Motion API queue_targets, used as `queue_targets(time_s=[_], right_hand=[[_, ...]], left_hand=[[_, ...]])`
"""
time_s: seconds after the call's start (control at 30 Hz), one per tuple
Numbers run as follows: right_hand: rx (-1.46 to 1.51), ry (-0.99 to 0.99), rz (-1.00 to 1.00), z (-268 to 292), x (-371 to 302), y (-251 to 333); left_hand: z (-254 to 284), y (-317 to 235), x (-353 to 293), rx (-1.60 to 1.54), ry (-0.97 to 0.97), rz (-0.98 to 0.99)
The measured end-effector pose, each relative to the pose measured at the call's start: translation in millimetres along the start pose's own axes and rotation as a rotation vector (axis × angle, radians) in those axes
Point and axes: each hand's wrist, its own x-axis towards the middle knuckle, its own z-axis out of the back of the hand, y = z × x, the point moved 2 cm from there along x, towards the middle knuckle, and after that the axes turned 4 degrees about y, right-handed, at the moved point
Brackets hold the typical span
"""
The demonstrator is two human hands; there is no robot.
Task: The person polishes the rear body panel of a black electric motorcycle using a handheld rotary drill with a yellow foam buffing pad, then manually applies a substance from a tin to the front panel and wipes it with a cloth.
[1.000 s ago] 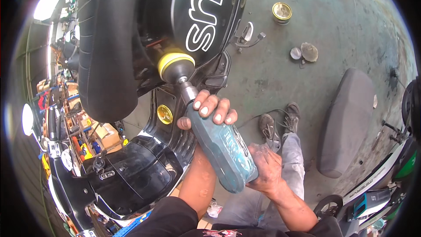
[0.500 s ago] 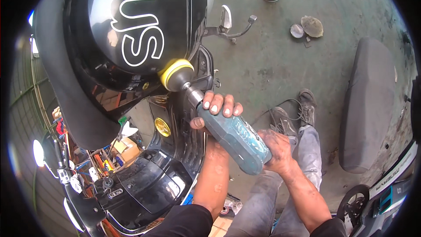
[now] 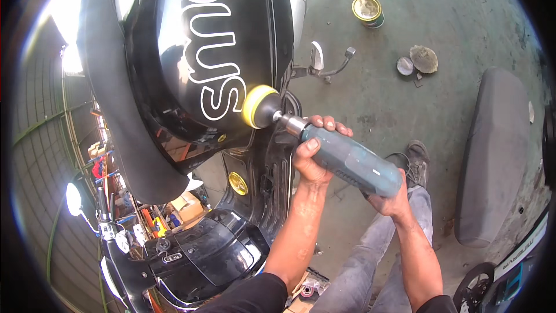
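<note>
A teal power drill (image 3: 353,159) with worn housing lies across the middle of the view, in both my hands. My left hand (image 3: 315,159) wraps its front end just behind the metal chuck, thumb on the near side and fingertips over the far side. My right hand (image 3: 394,200) is closed round the rear part, mostly hidden under the housing. On the chuck sits a round polishing pad (image 3: 260,106), yellow-rimmed with a black backing. Its yellow face rests against the lower edge of a glossy black scooter side panel (image 3: 255,29), beside large white outlined lettering.
The scooter's dark seat (image 3: 110,98) runs along the left, its floorboard and front below. On the greenish floor are an open tin (image 3: 368,10), a round lid (image 3: 405,66) and a pale flat lump (image 3: 424,59). A detached grey seat (image 3: 492,162) lies right, above another vehicle's wheel (image 3: 476,290).
The pad has moved up along the panel, nearer the lettering. The drill has rolled in my hands, and my left thumb now shows on top. The whole view has shifted.
</note>
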Motion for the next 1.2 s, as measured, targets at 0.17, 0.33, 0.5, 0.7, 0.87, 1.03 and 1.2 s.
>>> queue_targets(time_s=[0.17, 0.33, 0.5, 0.7, 0.87, 1.03, 1.2], right_hand=[[0.09, 0.116, -0.142, 14, 10, -8], [0.351, 0.049, -0.301, 30, 34, 15], [0.447, 0.07, -0.497, 68, 79, 58], [0.562, 0.098, -0.459, 109, 140, 83], [0.586, 0.08, -0.322, 138, 197, 84], [0.747, 0.097, -0.392, 165, 250, 89], [0.846, 0.145, -0.504, 173, 256, 76]], left_hand=[[0, 7, -8, 0.027, -0.203, -0.044], [-33, -6, 24, 0.095, -0.207, -0.039], [-81, -31, 69, 0.193, -0.281, -0.067], [-120, -46, 137, 0.167, -0.328, -0.055], [-142, -56, 208, 0.158, -0.223, 0.015], [-164, -60, 274, 0.126, -0.289, 0.031], [-161, -46, 277, 0.165, -0.509, 0.041]])
